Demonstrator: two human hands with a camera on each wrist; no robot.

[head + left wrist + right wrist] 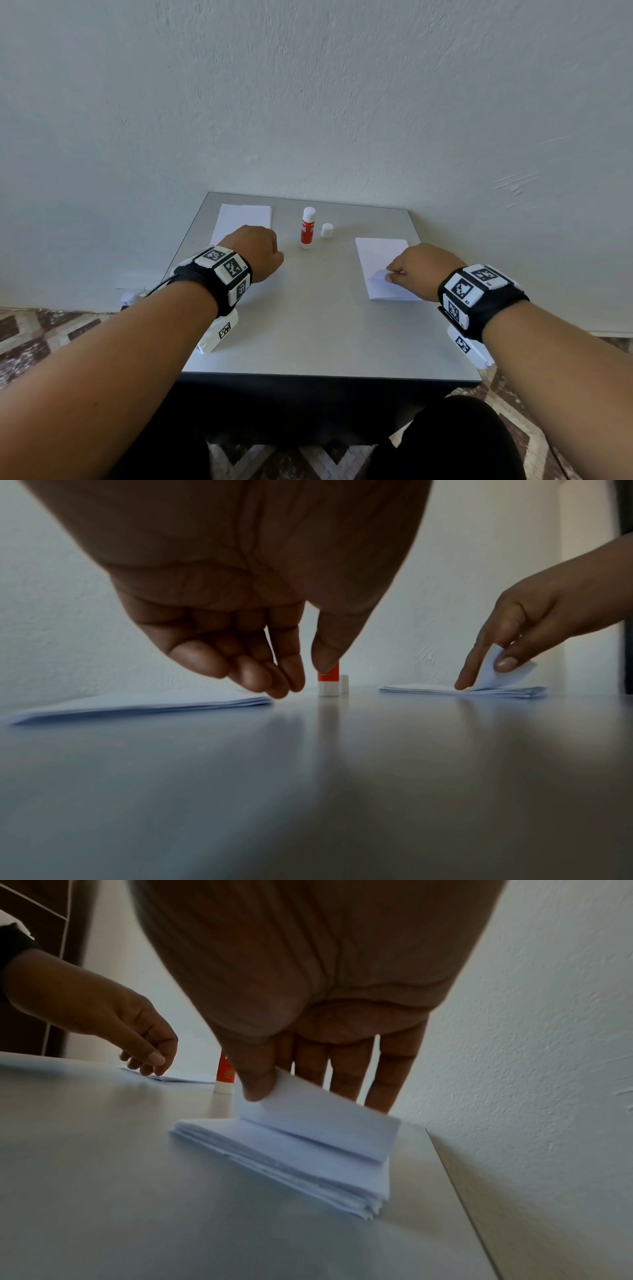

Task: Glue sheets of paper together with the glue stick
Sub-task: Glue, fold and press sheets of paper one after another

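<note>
Paper sheet point(318, 1123) pinched by right hand point(308, 988).

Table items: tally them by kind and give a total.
Paper stacks: 2, the left stack and the right stack, whose top sheet the right hand lifts
Glue stick: 1, standing upright
Cap: 1, off, beside the stick
Total: 4

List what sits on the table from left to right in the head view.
Left paper stack → left hand → glue stick → white cap → right paper stack → right hand, pinching the top sheet's corner.
</note>
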